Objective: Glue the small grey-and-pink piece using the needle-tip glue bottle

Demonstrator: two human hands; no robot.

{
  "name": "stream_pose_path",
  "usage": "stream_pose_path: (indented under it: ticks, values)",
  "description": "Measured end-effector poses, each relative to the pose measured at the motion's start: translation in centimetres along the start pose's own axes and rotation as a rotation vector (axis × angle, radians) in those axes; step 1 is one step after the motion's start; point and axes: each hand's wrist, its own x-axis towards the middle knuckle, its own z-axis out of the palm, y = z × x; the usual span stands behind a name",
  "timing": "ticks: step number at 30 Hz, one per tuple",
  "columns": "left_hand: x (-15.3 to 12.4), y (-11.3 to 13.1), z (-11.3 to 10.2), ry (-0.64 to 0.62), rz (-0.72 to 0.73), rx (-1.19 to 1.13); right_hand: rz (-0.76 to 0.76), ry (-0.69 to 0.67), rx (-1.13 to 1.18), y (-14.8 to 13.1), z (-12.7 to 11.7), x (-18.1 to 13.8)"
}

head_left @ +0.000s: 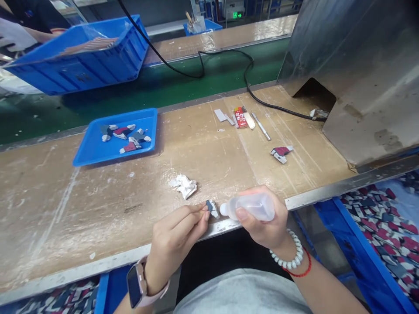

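Between the fingertips of my left hand [183, 224] is a small grey-and-white shaped piece [213, 208], held near the table's front edge. My right hand [266, 222] is wrapped round a translucent squeeze bottle [253, 206], tipped on its side. Its white nozzle end points left and sits right beside the piece; whether they touch I cannot tell. A crumpled white tissue [185, 186] lies just beyond my left hand. Farther right on the table rests a red-and-white shaped piece [281, 153].
A shallow blue tray [81, 152] holds several similar pieces. Behind it, a large blue crate [94, 72] stands near another person's gloved hand [16, 37]. A red packet [240, 117] and a metal pen-like tool [261, 126] lie before a metal housing [369, 96]. A black cable [278, 107] crosses the table. Piece-filled bins [347, 235] flank me.
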Motion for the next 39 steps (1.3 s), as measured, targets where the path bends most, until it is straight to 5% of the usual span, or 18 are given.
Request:
stream_pose_path:
  ticks: [14,25,27,30,34,37,39]
  values:
    - [0.3,-0.2,0.1,-0.005,-0.097,-0.092,-0.193,0.037,-0.071,0.2,0.1,0.1]
    - [0.4,0.1,0.0,0.016,-0.085,-0.066,-0.555,-0.024,-0.343,-2.0,0.3,0.0]
    - [0.3,0.0,0.1,0.016,-0.072,-0.053,-0.436,0.123,-0.313,-2.0,0.1,-0.4]
    - [0.0,0.0,0.1,0.022,-0.030,-0.022,0.003,0.340,-0.045,-1.5,-0.5,-0.5]
    - [-0.6,0.5,0.3,0.041,0.024,0.064,0.446,0.177,0.442,-0.4,-1.4,0.5]
    - [-1.3,1.3,0.6,0.077,0.015,0.145,0.511,0.105,0.508,0.2,-1.7,1.1]
    - [-1.7,1.9,0.9,0.107,-0.014,0.180,0.458,0.107,0.335,0.6,-1.5,1.3]
